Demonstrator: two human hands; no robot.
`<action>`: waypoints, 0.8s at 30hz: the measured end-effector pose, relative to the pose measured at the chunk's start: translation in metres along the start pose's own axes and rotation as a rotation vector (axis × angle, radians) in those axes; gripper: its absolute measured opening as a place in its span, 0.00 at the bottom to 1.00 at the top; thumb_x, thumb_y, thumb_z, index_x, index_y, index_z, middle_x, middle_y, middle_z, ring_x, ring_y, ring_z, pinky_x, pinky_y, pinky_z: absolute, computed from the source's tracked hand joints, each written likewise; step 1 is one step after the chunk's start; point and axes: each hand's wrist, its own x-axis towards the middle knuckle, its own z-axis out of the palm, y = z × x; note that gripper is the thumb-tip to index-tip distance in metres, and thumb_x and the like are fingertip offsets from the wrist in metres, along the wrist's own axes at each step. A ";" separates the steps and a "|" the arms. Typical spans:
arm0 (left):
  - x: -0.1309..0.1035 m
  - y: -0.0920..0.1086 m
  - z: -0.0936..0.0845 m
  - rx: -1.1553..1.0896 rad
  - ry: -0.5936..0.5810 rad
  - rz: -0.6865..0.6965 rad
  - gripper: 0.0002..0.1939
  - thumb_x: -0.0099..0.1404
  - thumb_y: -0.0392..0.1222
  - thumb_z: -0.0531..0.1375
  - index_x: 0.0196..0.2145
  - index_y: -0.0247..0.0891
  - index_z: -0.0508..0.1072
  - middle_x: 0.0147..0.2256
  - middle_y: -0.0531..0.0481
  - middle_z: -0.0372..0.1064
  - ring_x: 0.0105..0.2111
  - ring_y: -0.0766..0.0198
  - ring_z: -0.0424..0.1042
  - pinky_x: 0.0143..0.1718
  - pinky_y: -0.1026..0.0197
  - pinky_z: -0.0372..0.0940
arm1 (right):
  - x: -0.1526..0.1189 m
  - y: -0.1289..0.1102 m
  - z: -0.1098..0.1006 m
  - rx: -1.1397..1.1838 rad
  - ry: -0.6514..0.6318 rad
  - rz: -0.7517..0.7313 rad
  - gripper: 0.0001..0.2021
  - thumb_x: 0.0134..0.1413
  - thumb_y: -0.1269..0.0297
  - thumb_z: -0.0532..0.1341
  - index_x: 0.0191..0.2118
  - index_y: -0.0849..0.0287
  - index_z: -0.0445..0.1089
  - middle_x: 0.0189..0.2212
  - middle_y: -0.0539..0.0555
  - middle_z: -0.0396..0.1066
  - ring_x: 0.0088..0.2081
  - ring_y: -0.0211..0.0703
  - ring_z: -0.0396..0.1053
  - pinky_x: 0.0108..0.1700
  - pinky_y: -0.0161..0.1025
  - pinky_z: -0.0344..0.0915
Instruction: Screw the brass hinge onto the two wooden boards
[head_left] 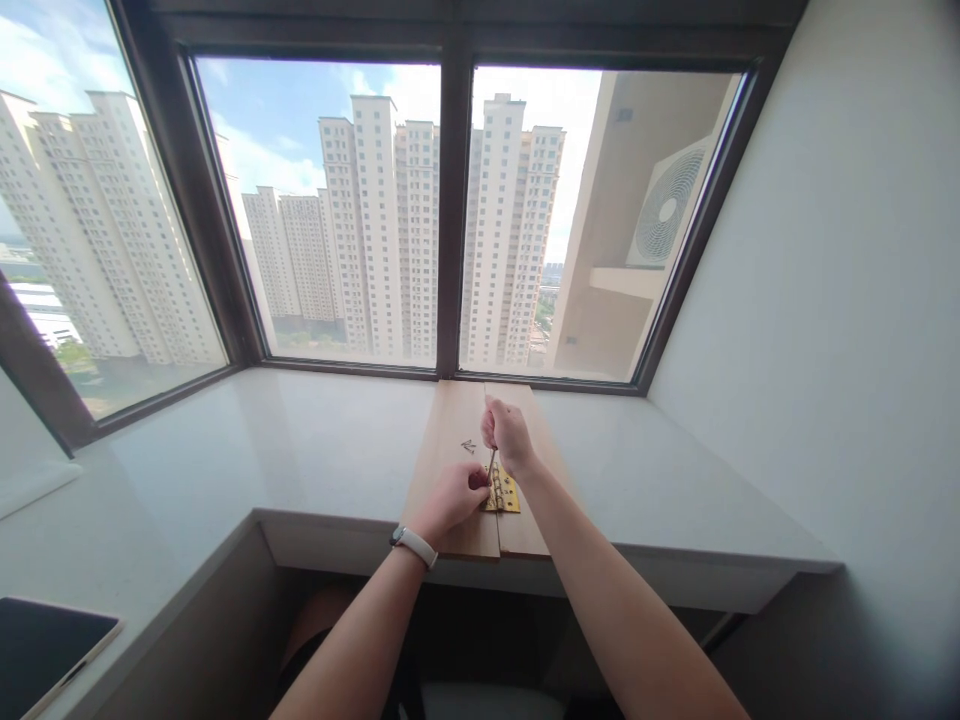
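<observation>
Two pale wooden boards lie side by side, the left board point(459, 412) and the right board point(534, 530). A brass hinge point(511, 494) spans the seam between them, its left leaf partly covered by my fingers. My right hand point(508, 436) is closed around a screwdriver point(492, 464), with the handle hidden in the fist and the shaft slanting down to the hinge's left side. There my left hand point(454, 496) pinches at the shaft's lower end; whatever sits between the fingertips is hidden. Several small screws point(468, 446) lie loose on the left board.
The boards rest on a white windowsill point(337, 440), their near ends at its front edge. Dark window frames point(448, 220) rise behind it, and a white wall point(825, 300) stands at right. A dark-screened tablet-like device point(49, 650) lies at lower left.
</observation>
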 end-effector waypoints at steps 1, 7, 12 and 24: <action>0.000 0.001 0.000 -0.004 -0.002 -0.008 0.07 0.58 0.42 0.62 0.30 0.36 0.75 0.28 0.48 0.73 0.29 0.62 0.70 0.31 0.61 0.61 | -0.002 0.001 0.003 -0.048 0.037 -0.027 0.25 0.59 0.48 0.56 0.18 0.55 0.51 0.12 0.43 0.48 0.14 0.31 0.45 0.18 0.33 0.43; -0.002 0.004 0.000 -0.026 0.041 -0.010 0.09 0.60 0.46 0.62 0.30 0.36 0.73 0.27 0.49 0.72 0.28 0.63 0.69 0.30 0.61 0.60 | -0.015 -0.005 0.014 -0.292 0.079 -0.128 0.28 0.62 0.38 0.51 0.20 0.55 0.54 0.14 0.45 0.53 0.17 0.33 0.51 0.21 0.34 0.51; -0.002 0.006 0.000 -0.019 0.056 -0.011 0.10 0.60 0.45 0.62 0.28 0.36 0.72 0.28 0.48 0.72 0.29 0.62 0.69 0.31 0.61 0.61 | -0.027 -0.032 0.000 -0.640 -0.060 -0.219 0.15 0.63 0.48 0.56 0.34 0.56 0.63 0.27 0.47 0.64 0.26 0.36 0.60 0.30 0.34 0.59; 0.002 -0.003 0.002 -0.080 0.016 -0.006 0.09 0.60 0.44 0.63 0.29 0.35 0.73 0.28 0.49 0.72 0.30 0.63 0.70 0.33 0.61 0.63 | -0.022 -0.090 -0.024 -1.119 -0.420 -0.407 0.14 0.60 0.75 0.55 0.43 0.57 0.76 0.39 0.54 0.73 0.38 0.40 0.68 0.41 0.37 0.61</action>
